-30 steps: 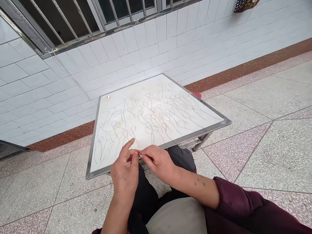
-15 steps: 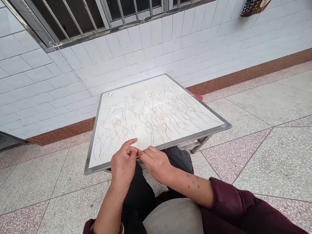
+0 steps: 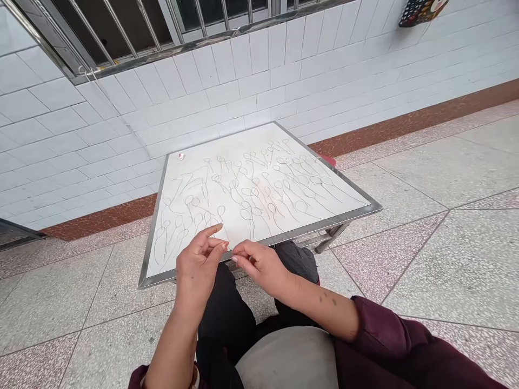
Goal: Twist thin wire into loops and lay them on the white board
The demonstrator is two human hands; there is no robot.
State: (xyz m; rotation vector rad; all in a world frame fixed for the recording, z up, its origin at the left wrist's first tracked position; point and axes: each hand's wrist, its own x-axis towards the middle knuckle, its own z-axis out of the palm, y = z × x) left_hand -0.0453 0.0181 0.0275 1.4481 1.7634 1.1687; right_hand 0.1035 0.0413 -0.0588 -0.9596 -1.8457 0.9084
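Above the near edge of the table, my left hand [image 3: 199, 259] pinches thumb and forefinger together, with another finger stretched out. What lies in that pinch is too fine to make out. Just to its right, my right hand [image 3: 263, 266] has its thumb and fingertips drawn close together, also around something too thin to tell. A narrow gap separates the two hands. Beyond them, many thin dark wires with looped ends [image 3: 300, 206] lie spread over the white tabletop [image 3: 227, 141]. One looped wire [image 3: 221, 210] lies right by my left fingertips.
A metal rim [image 3: 156, 280] borders the table. A small red-and-white item [image 3: 181, 156] sits at its far left corner. Behind stands a white tiled wall [image 3: 186, 92] with a barred window [image 3: 133, 27]. My knees [image 3: 298, 265] are under the near edge.
My hands have moved apart from touching fingertips, the left one shifting slightly left. My right hand has turned so its thumb shows. The wires on the table lie as before.
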